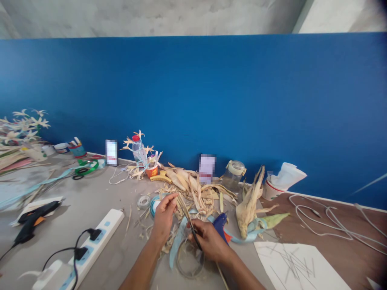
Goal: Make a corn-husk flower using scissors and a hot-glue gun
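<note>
My left hand (165,212) is closed in a pinch on one end of a narrow dried husk strip (180,200) above the middle of the table. Wrapped around dark-handled scissors (196,238), my right hand (210,240) is closed, with the blades pointing up and left along the strip. Whether the blades touch it I cannot tell. Below the hands lie a clear tape ring (190,268) and a light blue ribbon (177,245). A blue glue gun (220,223) rests just beyond my right hand. Dried corn husks (184,179) and scraps are heaped behind both hands.
On the left are a white power strip (111,225) with plugged-in cords, a black glue gun (38,215) and green-handled scissors (87,167). At right lie a husk bundle (249,207), white paper (320,270) with thin wires, and white cables (326,225). A blue partition (193,100) stands behind.
</note>
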The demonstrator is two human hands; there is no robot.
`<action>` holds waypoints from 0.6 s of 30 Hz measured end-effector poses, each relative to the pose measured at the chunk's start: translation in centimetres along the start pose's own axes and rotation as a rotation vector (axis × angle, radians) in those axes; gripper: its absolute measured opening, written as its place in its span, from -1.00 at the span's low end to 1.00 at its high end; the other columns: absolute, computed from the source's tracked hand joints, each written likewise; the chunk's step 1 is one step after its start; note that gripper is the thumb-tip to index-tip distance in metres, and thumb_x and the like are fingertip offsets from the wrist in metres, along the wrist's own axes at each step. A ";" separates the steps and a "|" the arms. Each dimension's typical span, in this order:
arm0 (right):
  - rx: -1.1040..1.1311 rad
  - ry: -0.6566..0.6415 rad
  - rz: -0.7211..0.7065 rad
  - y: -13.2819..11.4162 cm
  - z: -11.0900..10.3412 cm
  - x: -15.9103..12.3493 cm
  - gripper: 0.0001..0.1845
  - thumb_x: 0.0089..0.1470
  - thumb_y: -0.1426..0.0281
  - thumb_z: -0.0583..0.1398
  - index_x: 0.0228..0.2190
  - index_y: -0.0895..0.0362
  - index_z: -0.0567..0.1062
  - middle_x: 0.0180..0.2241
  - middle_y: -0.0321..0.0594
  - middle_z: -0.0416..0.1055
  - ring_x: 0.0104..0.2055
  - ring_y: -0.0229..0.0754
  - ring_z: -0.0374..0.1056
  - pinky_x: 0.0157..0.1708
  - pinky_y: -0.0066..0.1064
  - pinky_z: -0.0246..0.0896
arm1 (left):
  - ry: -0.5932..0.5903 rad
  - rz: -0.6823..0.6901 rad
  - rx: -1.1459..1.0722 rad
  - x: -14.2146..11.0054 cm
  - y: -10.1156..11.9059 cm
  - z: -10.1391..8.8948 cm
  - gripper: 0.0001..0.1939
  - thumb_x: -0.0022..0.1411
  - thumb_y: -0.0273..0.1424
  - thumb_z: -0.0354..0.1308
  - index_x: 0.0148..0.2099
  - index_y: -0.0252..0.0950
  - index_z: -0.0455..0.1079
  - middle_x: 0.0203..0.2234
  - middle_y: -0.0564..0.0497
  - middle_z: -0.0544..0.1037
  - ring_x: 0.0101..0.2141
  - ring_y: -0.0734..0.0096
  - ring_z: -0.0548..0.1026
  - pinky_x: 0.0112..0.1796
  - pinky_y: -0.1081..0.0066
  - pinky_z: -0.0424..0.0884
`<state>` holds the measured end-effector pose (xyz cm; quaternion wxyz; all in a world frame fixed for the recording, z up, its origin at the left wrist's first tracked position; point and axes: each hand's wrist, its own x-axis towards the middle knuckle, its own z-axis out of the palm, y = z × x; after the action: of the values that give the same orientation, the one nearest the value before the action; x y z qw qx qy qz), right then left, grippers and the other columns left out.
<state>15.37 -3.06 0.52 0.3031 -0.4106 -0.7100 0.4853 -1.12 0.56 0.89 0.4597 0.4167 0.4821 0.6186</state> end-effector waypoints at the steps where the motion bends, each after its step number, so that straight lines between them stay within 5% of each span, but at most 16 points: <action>1: 0.004 0.000 0.005 0.0 0.0 0.0 -0.90 -0.09 0.50 0.08 -0.44 0.14 0.37 -0.59 -0.43 0.08 -0.53 -0.36 0.00 -0.53 -0.56 -0.07 | 0.002 0.004 -0.020 0.0 0.0 0.0 -0.67 0.00 -0.25 0.18 -0.19 -0.31 0.42 -0.61 0.13 0.33 -0.55 0.50 0.27 -0.49 0.48 0.20; 9: 0.082 -0.007 0.007 0.8 0.2 0.1 -0.93 -0.08 0.48 0.11 -0.44 0.14 0.37 -0.60 -0.45 0.07 -0.55 -0.38 -0.01 -0.55 -0.56 -0.09 | 0.006 -0.036 -0.129 0.1 -0.1 0.2 -0.61 -0.05 -0.26 0.24 -0.14 -0.28 0.34 -0.53 0.13 0.37 -0.56 0.54 0.28 -0.50 0.51 0.19; 18: 0.237 -0.010 0.033 0.9 0.1 0.1 -0.90 -0.08 0.44 0.13 -0.40 0.14 0.38 -0.57 -0.43 0.10 -0.55 -0.38 -0.02 -0.56 -0.56 -0.08 | -0.121 -0.073 -0.159 -0.1 -0.5 0.1 -0.64 0.00 -0.34 0.23 -0.11 -0.25 0.34 -0.55 0.12 0.38 -0.54 0.51 0.30 -0.49 0.47 0.22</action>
<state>15.50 -2.83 -0.36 0.3379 -0.3810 -0.6422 0.5729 -0.87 0.51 0.45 0.5418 0.3976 0.4178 0.6113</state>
